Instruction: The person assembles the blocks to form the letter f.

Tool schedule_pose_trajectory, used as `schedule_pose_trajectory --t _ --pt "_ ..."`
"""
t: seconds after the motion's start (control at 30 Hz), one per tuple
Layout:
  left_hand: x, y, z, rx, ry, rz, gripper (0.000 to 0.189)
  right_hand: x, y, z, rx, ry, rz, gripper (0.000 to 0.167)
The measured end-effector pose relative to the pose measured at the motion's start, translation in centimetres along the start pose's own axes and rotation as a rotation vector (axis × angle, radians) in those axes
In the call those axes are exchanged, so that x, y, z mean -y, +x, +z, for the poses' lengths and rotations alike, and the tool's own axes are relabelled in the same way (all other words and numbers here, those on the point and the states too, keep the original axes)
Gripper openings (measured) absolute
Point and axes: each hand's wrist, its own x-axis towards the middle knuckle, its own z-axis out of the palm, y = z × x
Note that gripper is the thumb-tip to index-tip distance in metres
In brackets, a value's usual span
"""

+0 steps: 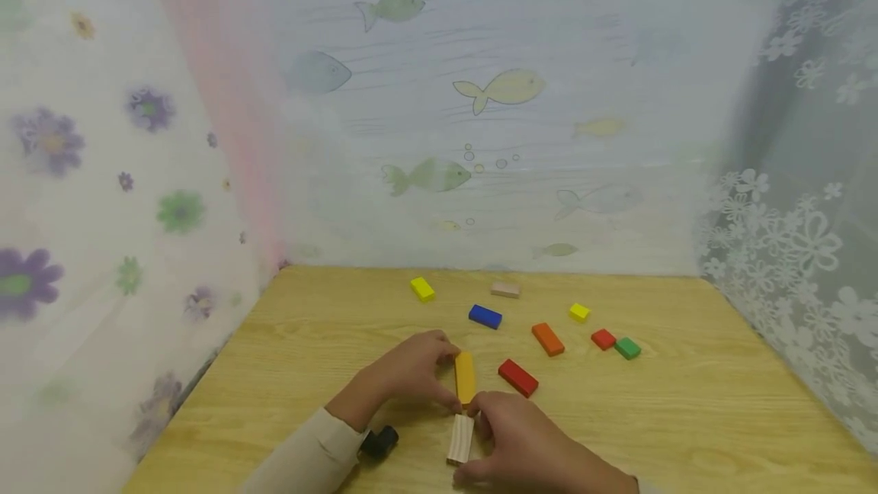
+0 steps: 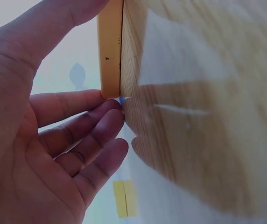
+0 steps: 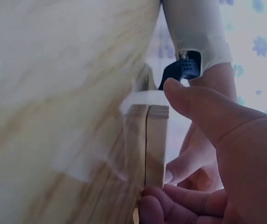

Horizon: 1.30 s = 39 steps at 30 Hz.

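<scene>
My left hand (image 1: 418, 372) holds a long yellow-orange block (image 1: 465, 377) by its two ends on the wooden table. The left wrist view shows the index fingertip at one end of this block (image 2: 110, 51) and the thumb near the other; the remaining fingers are bent beneath. Around a plain wooden block (image 1: 460, 439), nearer the front, curves my right hand (image 1: 528, 437). Its fingertips are at the far end of that block (image 3: 157, 144), while a small gap shows between the thumb and the near end. The two blocks lie almost in line.
Beyond the hands lie a red block (image 1: 517, 377), an orange block (image 1: 548, 339), a blue block (image 1: 485, 316), a yellow block (image 1: 422, 289) and a pale wooden block (image 1: 505, 290). Small yellow (image 1: 579, 312), red (image 1: 604, 338) and green (image 1: 627, 348) pieces sit right. Patterned curtains surround the table (image 1: 686, 418).
</scene>
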Motion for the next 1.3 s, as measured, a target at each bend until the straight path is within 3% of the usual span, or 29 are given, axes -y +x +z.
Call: schedule_pose_trajectory --t 0.23,0.5,0.77,1.3 --pt "0.2 0.2 -0.2 0.006 0.002 0.002 0.090 -0.3 0.6 0.1 0.002 -0.018 0.031 0.056" --pt "0.6 0.1 0.3 0.011 -0.017 -0.004 0.088 -1.3 0.6 0.0 0.003 0.010 -0.023 0.054" --pt "0.8 -0.2 0.4 0.019 -0.016 0.026 0.086 -1.1 0.1 -0.1 -0.018 -0.005 -0.049 0.039" --pt "0.3 -0.6 -0.3 0.039 -0.067 0.068 0.086 -0.7 -0.4 -0.4 -0.058 -0.078 -0.083 0.049"
